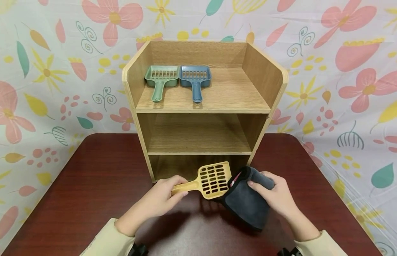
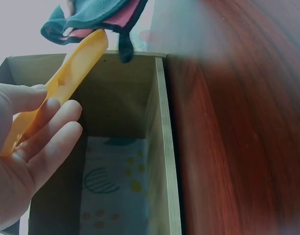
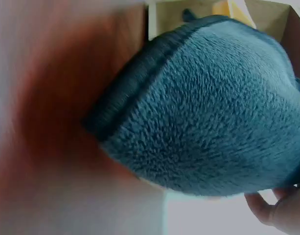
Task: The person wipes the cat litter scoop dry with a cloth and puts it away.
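Observation:
A yellow slotted litter scoop [image 1: 214, 179] is held by its handle in my left hand [image 1: 161, 195], above the table in front of the shelf. My right hand [image 1: 276, 193] grips a folded dark grey-blue cloth [image 1: 247, 202] with black edging and a bit of pink showing inside. The cloth's edge meets the right side of the scoop's head. In the left wrist view, my thumb and fingers pinch the scoop's handle [image 2: 61, 83], and the cloth [image 2: 101, 14] is at its far end. Fuzzy cloth [image 3: 213, 112] fills most of the right wrist view.
A wooden shelf unit [image 1: 203, 109] stands at the back of the dark red table [image 1: 99, 185]. On its top shelf, a green litter scoop [image 1: 160, 83] and a blue litter scoop [image 1: 196, 85] lie side by side at the left. Behind hangs a floral sheet [image 1: 345, 89].

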Demonstrator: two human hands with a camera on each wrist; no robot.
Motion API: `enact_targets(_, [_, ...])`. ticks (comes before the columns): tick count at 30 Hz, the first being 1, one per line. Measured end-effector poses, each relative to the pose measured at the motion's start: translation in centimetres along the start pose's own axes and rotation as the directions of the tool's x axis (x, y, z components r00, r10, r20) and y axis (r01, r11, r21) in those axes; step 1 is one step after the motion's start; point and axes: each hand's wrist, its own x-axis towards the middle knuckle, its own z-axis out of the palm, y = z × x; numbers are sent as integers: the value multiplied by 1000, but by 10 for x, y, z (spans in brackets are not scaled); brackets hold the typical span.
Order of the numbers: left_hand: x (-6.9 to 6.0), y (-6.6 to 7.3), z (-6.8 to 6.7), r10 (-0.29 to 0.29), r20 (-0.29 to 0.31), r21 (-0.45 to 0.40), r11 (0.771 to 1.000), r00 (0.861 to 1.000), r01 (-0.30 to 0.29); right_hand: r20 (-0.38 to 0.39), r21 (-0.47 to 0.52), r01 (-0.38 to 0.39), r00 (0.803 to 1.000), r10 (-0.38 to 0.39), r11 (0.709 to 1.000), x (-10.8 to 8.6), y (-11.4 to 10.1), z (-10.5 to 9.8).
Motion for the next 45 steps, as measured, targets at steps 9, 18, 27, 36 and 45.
enact_targets(9, [-1,1,-9,-63,-17,-122,991,998,61,64,-273,138,990,-125,952,1,-19,-30])
enact_targets(18, [6,17,-27,-84,-62,-178,981,995,71,146,-381,136,986,-85,915,1,-31,-48])
enact_targets(27, [24,39,-40,122,-273,-59,988,954,-143,131,-431,164,984,-118,888,-2,-25,-47])
enact_targets(36, [52,64,-56,289,-471,96,956,834,-277,114,-436,31,993,22,899,-6,-26,-50])
enact_targets(45, [86,86,-63,325,-571,171,945,754,-278,134,-437,57,991,3,898,-11,-19,-48])
